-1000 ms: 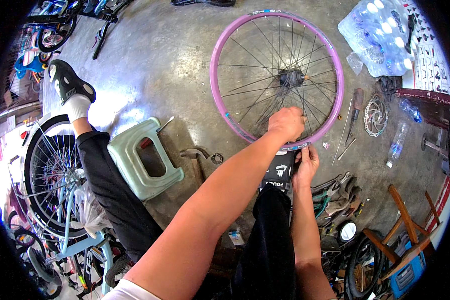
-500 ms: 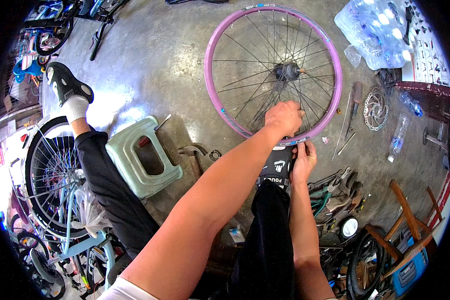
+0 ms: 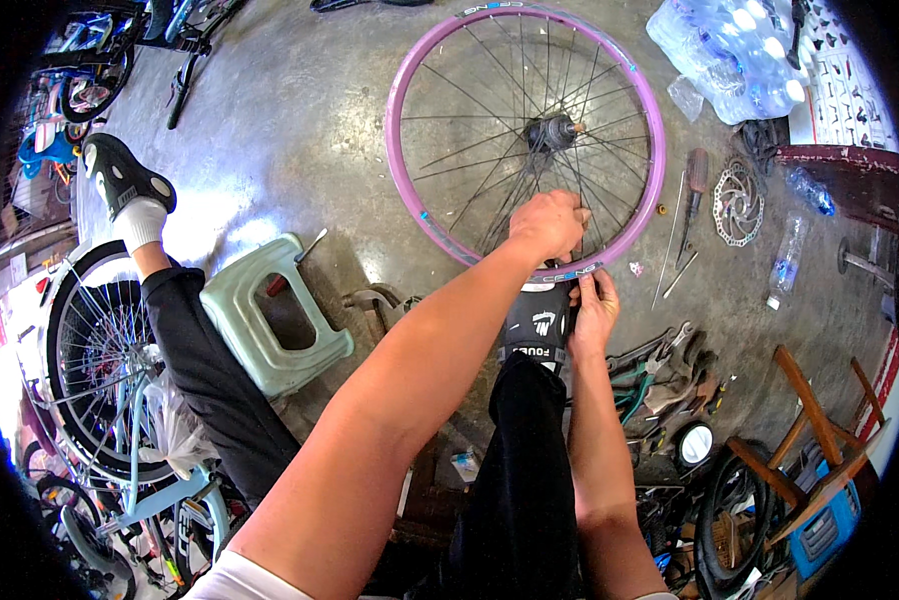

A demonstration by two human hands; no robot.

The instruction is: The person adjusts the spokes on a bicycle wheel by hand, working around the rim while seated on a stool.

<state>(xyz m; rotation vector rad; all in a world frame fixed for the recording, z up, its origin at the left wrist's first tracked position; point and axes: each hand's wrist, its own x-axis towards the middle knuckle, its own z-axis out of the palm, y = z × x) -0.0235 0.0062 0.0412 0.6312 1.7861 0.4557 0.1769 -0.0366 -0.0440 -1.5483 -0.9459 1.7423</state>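
Note:
A bare bicycle wheel with a purple rim [image 3: 399, 168], thin dark spokes and a dark hub [image 3: 550, 133] leans out in front of me. My left hand [image 3: 550, 226] reaches inside the rim at its near side, its fingers curled closed among the spokes. What those fingers hold is hidden behind the hand. Just right of it, my right hand [image 3: 594, 312] has thumb and fingers pinched at the rim's near outer edge. My black shoe [image 3: 536, 325] is under this near edge, between my forearms.
Left of me are a pale green plastic stool [image 3: 232, 302] and a light blue bicycle [image 3: 160, 490]. On the right lie a screwdriver [image 3: 697, 175], a brake disc [image 3: 739, 205], a plastic bottle [image 3: 787, 268], several hand tools [image 3: 650, 385] and a wooden-framed chair [image 3: 808, 400]. Bottled water [image 3: 725, 55] stands farther back.
The whole view has shifted a little, so everything appears slightly farther left. Both hands stay at the same near part of the wheel, with the left still closed inside the rim.

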